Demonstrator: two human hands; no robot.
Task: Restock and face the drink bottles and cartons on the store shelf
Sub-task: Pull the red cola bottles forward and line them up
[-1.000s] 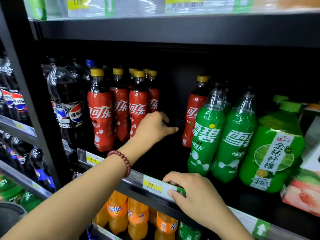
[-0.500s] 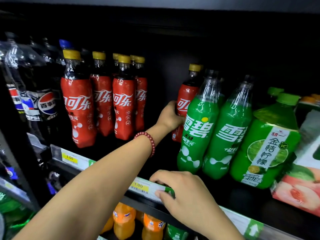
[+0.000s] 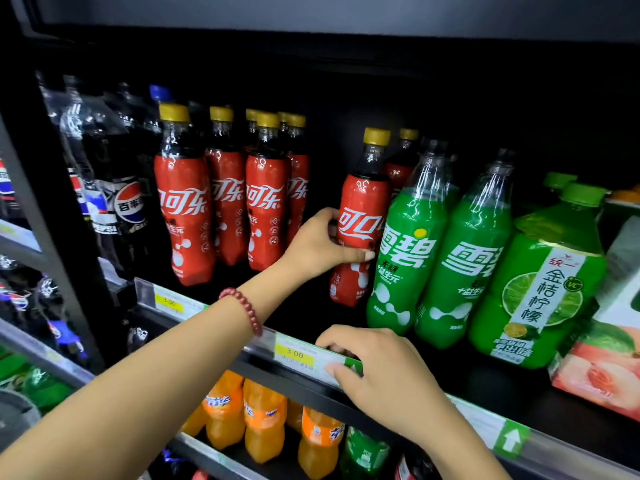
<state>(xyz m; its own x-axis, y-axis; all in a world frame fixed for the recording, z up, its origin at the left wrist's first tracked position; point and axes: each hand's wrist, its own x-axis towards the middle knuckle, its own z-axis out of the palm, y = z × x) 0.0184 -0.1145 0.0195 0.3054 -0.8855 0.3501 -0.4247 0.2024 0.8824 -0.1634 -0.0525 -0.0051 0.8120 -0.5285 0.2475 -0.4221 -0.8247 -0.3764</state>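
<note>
Red cola bottle [image 3: 360, 216] is gripped by left hand [image 3: 320, 242], fingers curled round it. Shelf edge [image 3: 304, 356] is pinched by right hand [image 3: 379, 368]. Rear bottles obscured, back dark.

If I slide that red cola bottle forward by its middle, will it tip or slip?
The red cola bottle looks full, so probably heavy enough to stay planted. Tall and narrow, it could wobble. The left hand grips its glossy sleeve, which may be slippery.

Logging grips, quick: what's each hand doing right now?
Left hand: grips the red cola bottle.
Right hand: holds the shelf's price rail.
</note>
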